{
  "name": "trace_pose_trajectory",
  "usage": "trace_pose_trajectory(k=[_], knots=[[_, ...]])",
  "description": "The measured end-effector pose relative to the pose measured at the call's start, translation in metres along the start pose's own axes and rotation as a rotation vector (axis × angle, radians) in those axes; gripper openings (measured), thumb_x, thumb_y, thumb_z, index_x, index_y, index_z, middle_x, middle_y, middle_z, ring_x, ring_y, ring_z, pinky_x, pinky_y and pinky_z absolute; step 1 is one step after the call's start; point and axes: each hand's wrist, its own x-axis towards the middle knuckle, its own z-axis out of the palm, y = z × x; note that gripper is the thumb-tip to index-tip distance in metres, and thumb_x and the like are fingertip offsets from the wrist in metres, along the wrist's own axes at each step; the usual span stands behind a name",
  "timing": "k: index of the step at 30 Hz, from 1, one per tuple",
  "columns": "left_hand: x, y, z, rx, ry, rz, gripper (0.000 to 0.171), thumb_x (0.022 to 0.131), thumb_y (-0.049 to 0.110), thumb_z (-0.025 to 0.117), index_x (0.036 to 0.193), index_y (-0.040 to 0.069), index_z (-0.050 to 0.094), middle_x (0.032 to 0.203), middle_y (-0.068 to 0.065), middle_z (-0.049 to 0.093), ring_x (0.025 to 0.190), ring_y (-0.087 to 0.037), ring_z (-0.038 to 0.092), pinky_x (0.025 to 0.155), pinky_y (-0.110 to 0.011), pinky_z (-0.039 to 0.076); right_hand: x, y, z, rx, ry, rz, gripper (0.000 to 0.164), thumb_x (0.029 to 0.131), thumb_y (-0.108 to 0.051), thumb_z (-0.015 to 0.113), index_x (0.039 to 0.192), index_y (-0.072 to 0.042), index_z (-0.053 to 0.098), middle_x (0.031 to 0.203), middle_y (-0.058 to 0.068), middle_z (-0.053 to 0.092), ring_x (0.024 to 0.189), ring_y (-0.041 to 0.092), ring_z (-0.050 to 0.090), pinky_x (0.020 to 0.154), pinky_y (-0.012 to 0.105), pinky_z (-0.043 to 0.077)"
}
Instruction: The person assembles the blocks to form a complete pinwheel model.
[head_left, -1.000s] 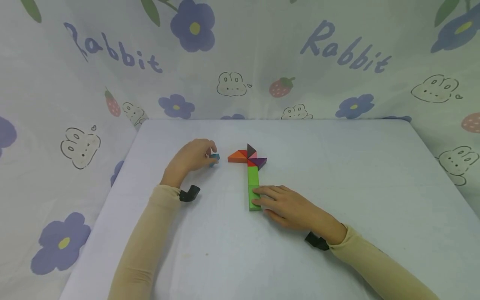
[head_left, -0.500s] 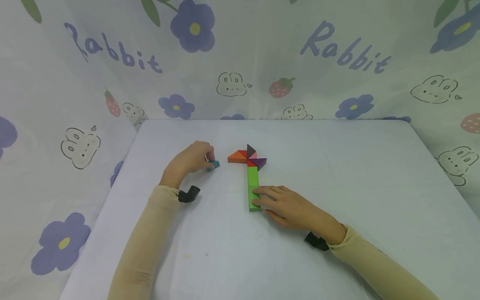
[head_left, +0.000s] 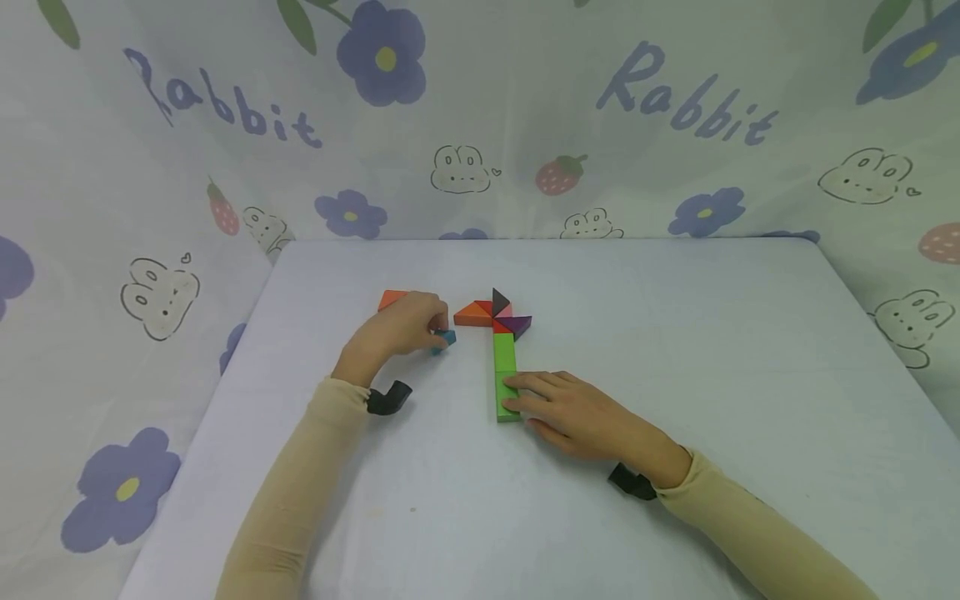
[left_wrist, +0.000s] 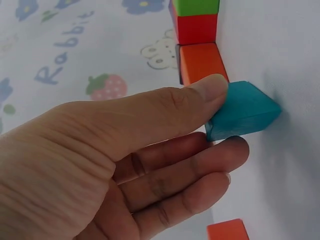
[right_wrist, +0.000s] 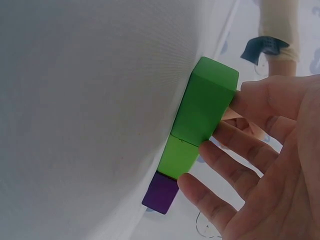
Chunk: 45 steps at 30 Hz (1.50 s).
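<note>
Between thumb and fingers my left hand (head_left: 405,325) pinches a teal wedge-shaped block (left_wrist: 245,110), just left of the block figure. At the figure's top, orange (head_left: 472,315), red, dark brown (head_left: 500,302), pink and purple (head_left: 516,326) triangular blocks meet like a pinwheel. Below them two green blocks (head_left: 506,352) stand end to end as a stem. My right hand (head_left: 573,417) rests its fingertips on the lower green block (right_wrist: 205,105), fingers loosely extended. Partly behind my left hand lies a separate orange-red block (head_left: 392,298).
A white cloth-covered table (head_left: 712,358) carries the blocks. Behind and beside it hangs a curtain (head_left: 525,108) printed with rabbits, flowers and strawberries. Each wrist wears a black camera mount (head_left: 390,398).
Holding the teal block, my left hand has turned it and moved right, nearer the pinwheel. The orange-red block behind that hand now shows. My right hand has stayed in place.
</note>
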Motion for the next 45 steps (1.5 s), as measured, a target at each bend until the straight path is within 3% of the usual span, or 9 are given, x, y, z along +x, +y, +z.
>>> trace_pose_trajectory(k=[7,14,23,35,45], knots=[[0.002,0.001,0.001,0.002,0.009,-0.009,0.016,0.083,0.019,0.079,0.091,0.012,0.067,0.092,-0.002,0.062,0.087,-0.019,0.056,0.076,-0.031,0.052,0.000,0.000,0.000,0.000,-0.008,0.008,0.037,0.095,-0.018,0.063,0.132,-0.019,0.059,0.143,0.004,0.052,0.131,0.022,0.051,0.102,0.041,0.049],[-0.006,-0.003,-0.009,-0.033,0.009,-0.037,0.018,0.086,0.020,0.076,0.099,0.011,0.068,0.099,-0.005,0.068,0.096,-0.023,0.059,0.077,-0.035,0.053,-0.001,0.001,0.001,0.001,-0.013,0.012,0.037,0.095,-0.019,0.062,0.132,-0.020,0.059,0.143,0.003,0.052,0.132,0.022,0.051,0.102,0.042,0.049],[-0.003,-0.005,-0.005,-0.054,-0.058,-0.049,0.015,0.085,0.018,0.076,0.097,0.015,0.069,0.093,-0.002,0.070,0.088,-0.019,0.060,0.072,-0.031,0.053,0.000,0.001,0.001,-0.007,-0.013,0.009,0.037,0.095,-0.018,0.063,0.131,-0.020,0.059,0.143,0.003,0.052,0.131,0.022,0.052,0.100,0.041,0.050],[0.005,0.004,0.008,-0.037,0.028,0.104,0.010,0.087,0.013,0.073,0.094,0.010,0.067,0.083,-0.001,0.068,0.080,-0.016,0.060,0.075,-0.031,0.053,0.000,0.001,0.001,-0.013,0.002,-0.001,0.037,0.094,-0.018,0.064,0.131,-0.019,0.059,0.143,0.004,0.052,0.130,0.023,0.053,0.100,0.041,0.050],[0.005,0.001,0.008,0.039,0.047,0.006,0.024,0.085,0.028,0.077,0.077,0.013,0.059,0.071,0.000,0.056,0.073,-0.016,0.051,0.064,-0.027,0.042,-0.001,0.002,0.002,-0.009,0.006,-0.006,0.037,0.094,-0.017,0.063,0.131,-0.019,0.059,0.143,0.004,0.052,0.129,0.024,0.053,0.100,0.042,0.050]])
